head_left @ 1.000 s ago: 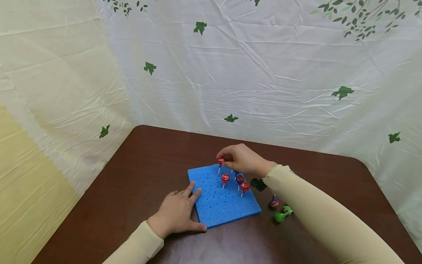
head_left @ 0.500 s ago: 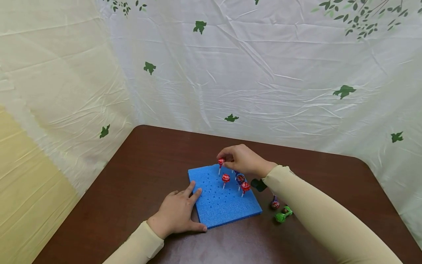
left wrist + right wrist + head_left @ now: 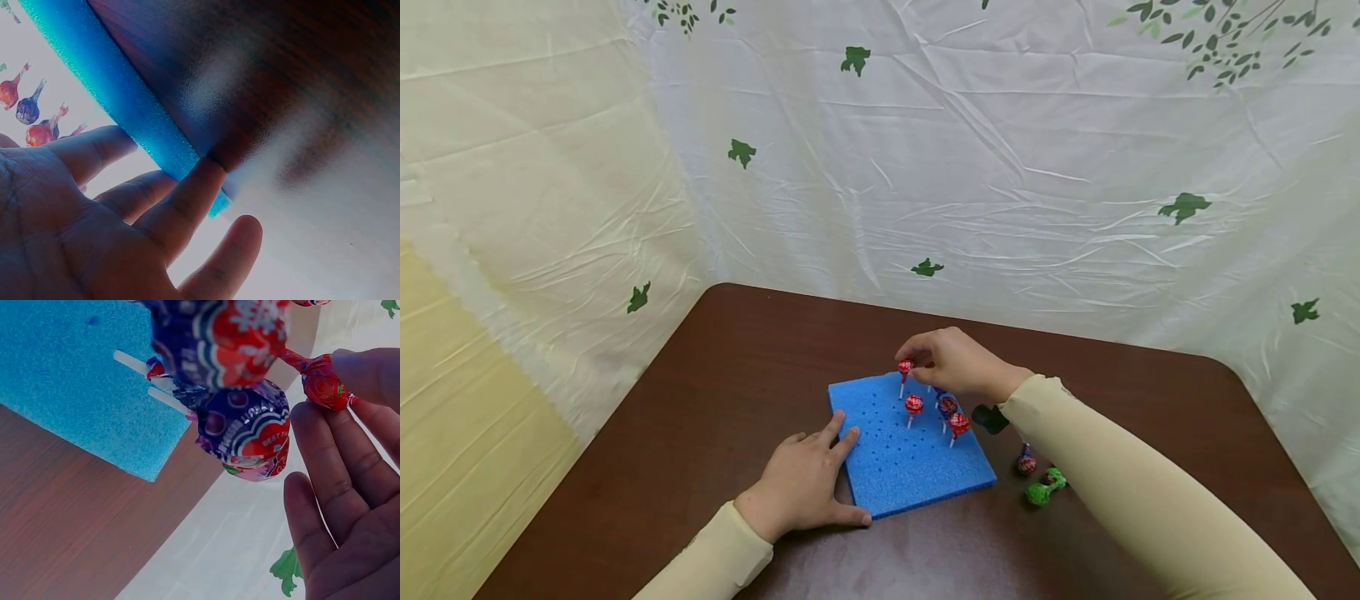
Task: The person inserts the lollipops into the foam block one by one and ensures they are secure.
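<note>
My right hand point(image 3: 958, 362) pinches the wrapped head of a red lollipop point(image 3: 905, 367) between thumb and fingers. That lollipop stands upright at the far edge of a blue foam board point(image 3: 917, 487) dotted with small holes. My left hand point(image 3: 801, 483) lies with straight, spread fingers along the board's left edge, its thumb by the near corner. Two more red lollipops point(image 3: 913, 405) and a purple lollipop point(image 3: 947, 406) stand in the board. In the right wrist view, purple lollipops point(image 3: 247, 431) rise close by the pinched red one. Another is partly hidden behind the right hand.
On the brown table point(image 3: 760, 350), right of the board, lie a loose purple lollipop point(image 3: 1026, 461) and a green-wrapped lollipop point(image 3: 1039, 493). A dark object point(image 3: 990, 418) sits under the right wrist. A white leaf-patterned curtain point(image 3: 820, 183) hangs behind the table.
</note>
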`<state>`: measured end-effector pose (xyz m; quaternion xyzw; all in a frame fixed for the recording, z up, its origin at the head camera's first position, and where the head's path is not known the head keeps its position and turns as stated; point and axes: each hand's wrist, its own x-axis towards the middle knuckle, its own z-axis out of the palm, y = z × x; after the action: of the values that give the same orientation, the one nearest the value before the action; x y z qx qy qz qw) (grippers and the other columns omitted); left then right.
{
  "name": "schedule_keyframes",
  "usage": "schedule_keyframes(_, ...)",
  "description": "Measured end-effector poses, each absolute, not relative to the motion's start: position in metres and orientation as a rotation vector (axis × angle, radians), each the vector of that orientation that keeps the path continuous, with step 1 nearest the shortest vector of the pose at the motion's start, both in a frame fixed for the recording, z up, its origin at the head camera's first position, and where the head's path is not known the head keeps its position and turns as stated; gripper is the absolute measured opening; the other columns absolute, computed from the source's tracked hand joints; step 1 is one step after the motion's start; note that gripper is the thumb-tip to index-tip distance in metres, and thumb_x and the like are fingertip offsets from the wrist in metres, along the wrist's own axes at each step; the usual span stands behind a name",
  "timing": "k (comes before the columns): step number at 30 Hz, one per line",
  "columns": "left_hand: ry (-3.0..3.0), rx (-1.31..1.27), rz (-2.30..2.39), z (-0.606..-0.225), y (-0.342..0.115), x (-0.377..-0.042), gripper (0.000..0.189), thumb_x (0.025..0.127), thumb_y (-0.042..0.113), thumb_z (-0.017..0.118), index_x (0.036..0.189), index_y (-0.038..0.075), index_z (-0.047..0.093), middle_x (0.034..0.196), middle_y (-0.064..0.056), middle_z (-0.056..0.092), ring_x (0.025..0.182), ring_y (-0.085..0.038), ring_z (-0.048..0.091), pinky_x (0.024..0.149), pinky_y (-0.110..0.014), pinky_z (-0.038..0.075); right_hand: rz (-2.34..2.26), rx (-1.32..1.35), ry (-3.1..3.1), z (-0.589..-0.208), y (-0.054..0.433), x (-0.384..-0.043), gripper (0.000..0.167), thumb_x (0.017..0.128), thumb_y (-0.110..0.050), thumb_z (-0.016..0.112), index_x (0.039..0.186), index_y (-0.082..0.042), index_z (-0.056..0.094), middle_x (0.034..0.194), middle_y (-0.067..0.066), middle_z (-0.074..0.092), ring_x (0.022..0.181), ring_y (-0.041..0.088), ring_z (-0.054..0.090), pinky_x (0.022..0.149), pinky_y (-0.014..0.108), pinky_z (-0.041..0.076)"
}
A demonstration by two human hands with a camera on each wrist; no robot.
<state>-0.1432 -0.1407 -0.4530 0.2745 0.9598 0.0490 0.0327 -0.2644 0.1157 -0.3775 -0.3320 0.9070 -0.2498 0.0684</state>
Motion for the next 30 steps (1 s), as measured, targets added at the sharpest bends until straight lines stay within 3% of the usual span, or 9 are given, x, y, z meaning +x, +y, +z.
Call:
schedule_keyframes(9, 2.952, 0.838, 0.156, -0.454, -0.141, -0.143, 0.113, 0.069, 0.087, 0.060, 0.152, 0.012, 0.044, 0.157, -0.019, 0.033, 0.123, -0.035, 0.057, 0.101, -0.052, 0.044, -0.739, -0.998, 2.721, -0.382, 0.115, -0.264, 0.029, 0.091, -0.011, 0.074, 0.119, -0.007, 0.072, 0.107, 0.000, 0.071, 0.094, 0.014, 0.065, 0.083, 0.033, 0.055)
schedule_keyframes(21, 2.954, 0.839, 0.145, -0.454, -0.140, -0.144, 0.113, 0.069, 0.087, 0.060, 0.152, 0.012, 0.044, 0.157, -0.018, 0.033, 0.122, -0.035, 0.058, 0.100, -0.051, 0.044, -0.661, -1.043, 2.737, -0.387, 0.114, -0.266, 0.029, 0.089, -0.012, 0.077, 0.118, -0.009, 0.073, 0.111, 0.002, 0.071, 0.094, 0.016, 0.066, 0.079, 0.027, 0.055)
schedule_keyframes(30, 2.954, 0.834, 0.140, -0.456, -0.140, -0.145, 0.113, 0.068, 0.087, 0.060, 0.152, 0.012, 0.044, 0.157, -0.018, 0.033, 0.123, -0.035, 0.058, 0.100, -0.051, 0.045, -0.654, -1.008, 2.743, -0.389, 0.114, -0.266, 0.031, 0.089, -0.012, 0.077, 0.120, -0.010, 0.072, 0.113, 0.003, 0.071, 0.101, 0.024, 0.067, 0.083, 0.032, 0.055)
